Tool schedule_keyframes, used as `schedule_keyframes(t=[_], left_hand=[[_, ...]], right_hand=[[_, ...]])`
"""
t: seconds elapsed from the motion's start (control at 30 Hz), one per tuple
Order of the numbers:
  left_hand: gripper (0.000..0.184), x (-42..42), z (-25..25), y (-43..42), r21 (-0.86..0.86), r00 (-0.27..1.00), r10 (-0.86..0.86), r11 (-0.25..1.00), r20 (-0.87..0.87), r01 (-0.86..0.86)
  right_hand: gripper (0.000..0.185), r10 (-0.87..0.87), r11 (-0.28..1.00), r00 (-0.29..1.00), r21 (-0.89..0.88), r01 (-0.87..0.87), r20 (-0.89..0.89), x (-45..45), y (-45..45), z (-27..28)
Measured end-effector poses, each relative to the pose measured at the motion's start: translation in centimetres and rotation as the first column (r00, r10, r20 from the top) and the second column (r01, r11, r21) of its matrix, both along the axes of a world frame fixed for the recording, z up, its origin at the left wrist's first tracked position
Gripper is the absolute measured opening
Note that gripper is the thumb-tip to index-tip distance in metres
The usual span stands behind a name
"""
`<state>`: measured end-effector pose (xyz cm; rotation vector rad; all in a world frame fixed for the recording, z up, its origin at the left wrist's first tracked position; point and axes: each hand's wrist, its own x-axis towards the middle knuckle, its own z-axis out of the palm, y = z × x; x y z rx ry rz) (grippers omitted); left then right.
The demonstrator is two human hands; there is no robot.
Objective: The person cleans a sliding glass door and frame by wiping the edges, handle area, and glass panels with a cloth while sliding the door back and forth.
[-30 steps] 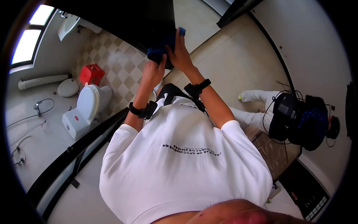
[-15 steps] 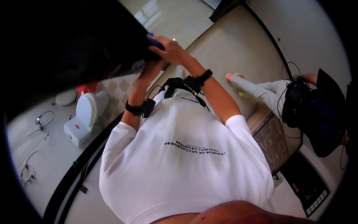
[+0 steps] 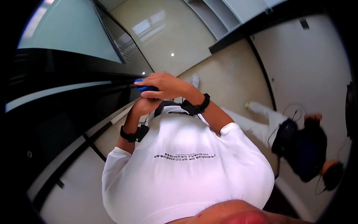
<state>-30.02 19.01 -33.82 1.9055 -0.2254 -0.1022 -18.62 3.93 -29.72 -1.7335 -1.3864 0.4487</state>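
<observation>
My right hand (image 3: 164, 85) is closed around a small blue object (image 3: 146, 87), with its fingers over the top; its kind is not clear. Just below it, my left hand (image 3: 147, 106) is raised close against the right one, and its fingers are hidden. Both wrists wear black straps, the left strap (image 3: 135, 133) and the right strap (image 3: 196, 106) carrying small dark boxes. Left of my hands stretches a dark, glossy door-like surface (image 3: 67, 123) with a pale strip. Whether either hand touches it, I cannot tell.
A glass panel (image 3: 74, 30) stands at the upper left. White shelving (image 3: 220, 16) is at the top, above the tiled floor (image 3: 169, 33). Another person (image 3: 298, 149) in dark top and white trousers is close on the right, with cables, beside a pale wall (image 3: 298, 63).
My hands have come lower in view, still together, with the blue object in the right. The dark surface now covers where the toilet and bathroom floor showed. My view has shifted.
</observation>
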Motion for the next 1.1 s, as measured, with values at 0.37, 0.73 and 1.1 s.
schedule_keyframes(t=[0.37,0.73,1.1], left_hand=[[0.031,9.2,19.4,-8.5,-0.441,0.855,0.298,0.893,0.425,-0.092],[0.015,16.6,31.2,-12.0,-0.742,0.781,0.117,0.426,0.613,0.518],[0.014,31.4,31.4,-15.5,-0.748,0.748,-0.136,0.063,0.649,0.661]], right_hand=[[0.055,-0.767,0.642,0.536,0.405,0.651,0.353,11.0,-18.5,11.7],[0.049,-0.588,0.351,-0.520,0.774,0.527,0.620,30.3,-32.8,16.3],[0.066,-0.770,0.155,-0.525,0.905,0.397,0.362,32.9,-36.6,24.3]])
